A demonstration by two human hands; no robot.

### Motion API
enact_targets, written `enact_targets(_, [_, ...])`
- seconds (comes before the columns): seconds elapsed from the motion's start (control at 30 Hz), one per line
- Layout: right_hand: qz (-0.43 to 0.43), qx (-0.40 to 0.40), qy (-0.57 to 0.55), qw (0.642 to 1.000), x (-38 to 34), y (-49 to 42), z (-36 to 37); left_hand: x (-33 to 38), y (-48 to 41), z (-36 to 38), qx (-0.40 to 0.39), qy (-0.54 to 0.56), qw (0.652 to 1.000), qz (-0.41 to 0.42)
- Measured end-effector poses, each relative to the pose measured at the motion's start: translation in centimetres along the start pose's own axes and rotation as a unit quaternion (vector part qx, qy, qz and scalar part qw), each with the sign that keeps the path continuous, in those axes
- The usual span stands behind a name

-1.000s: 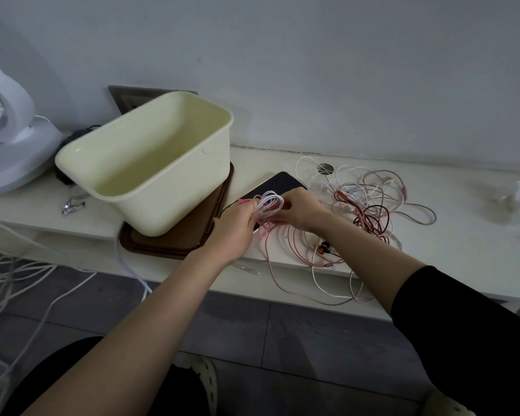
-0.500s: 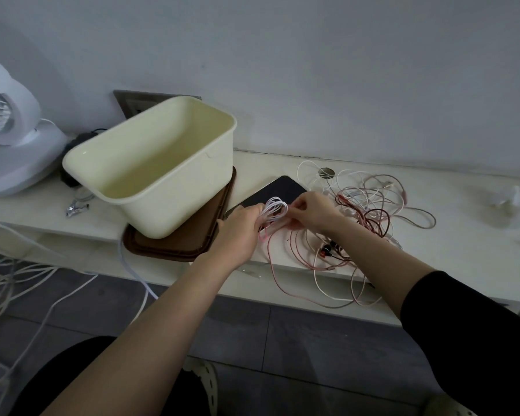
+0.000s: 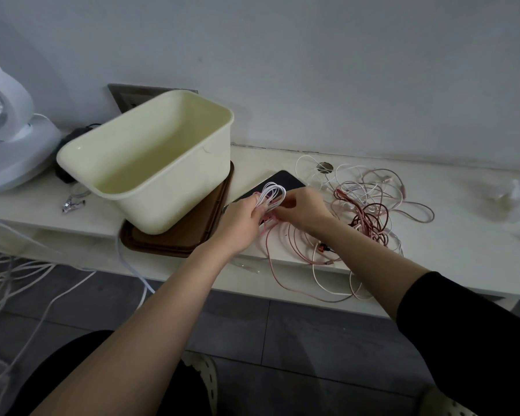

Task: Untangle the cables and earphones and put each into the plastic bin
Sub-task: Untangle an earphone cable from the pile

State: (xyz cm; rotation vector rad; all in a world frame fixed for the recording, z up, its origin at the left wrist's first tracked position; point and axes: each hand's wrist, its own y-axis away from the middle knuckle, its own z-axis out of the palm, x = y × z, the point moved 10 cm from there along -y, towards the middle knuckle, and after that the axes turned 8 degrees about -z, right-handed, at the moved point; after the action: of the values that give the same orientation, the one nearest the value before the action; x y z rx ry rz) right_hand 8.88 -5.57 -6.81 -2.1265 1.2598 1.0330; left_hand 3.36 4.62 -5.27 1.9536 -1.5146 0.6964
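Note:
A cream plastic bin (image 3: 174,187) stands tilted on a brown tray (image 3: 174,244), and I see nothing inside it. Just right of the bin, my left hand (image 3: 240,223) grips a coiled bundle of white cable (image 3: 272,192) with pink strands under it. My right hand (image 3: 305,210) pinches the same bundle from the right. A tangle of pink, dark red and white cables (image 3: 370,211) lies on the shelf to the right. Some of its loops hang over the shelf's front edge.
A dark phone (image 3: 285,180) lies under the bundle. A white fan (image 3: 9,136) stands at far left, with a small metal clip (image 3: 72,204) beside the bin. White cords (image 3: 15,280) trail on the floor at left. Crumpled white plastic (image 3: 505,193) sits far right.
Both hands stay on the white bundle, the right fingers shifting along it. The camera view has drifted slightly, so the scene sits a little lower and to the right.

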Motion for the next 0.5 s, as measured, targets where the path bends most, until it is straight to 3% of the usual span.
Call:
enact_targets(0.37, [0.025, -0.016, -0.079, 0.996, 1.0, 0.0, 0.8, 0.5, 0.3, -0.2, 0.026, -0.055, 0.997, 0.043])
enact_targets(0.5, [0.019, -0.043, -0.044, 0.998, 1.1, -0.3, 1.1, 0.4, 0.2, -0.3, 0.029, -0.063, 0.996, 0.05])
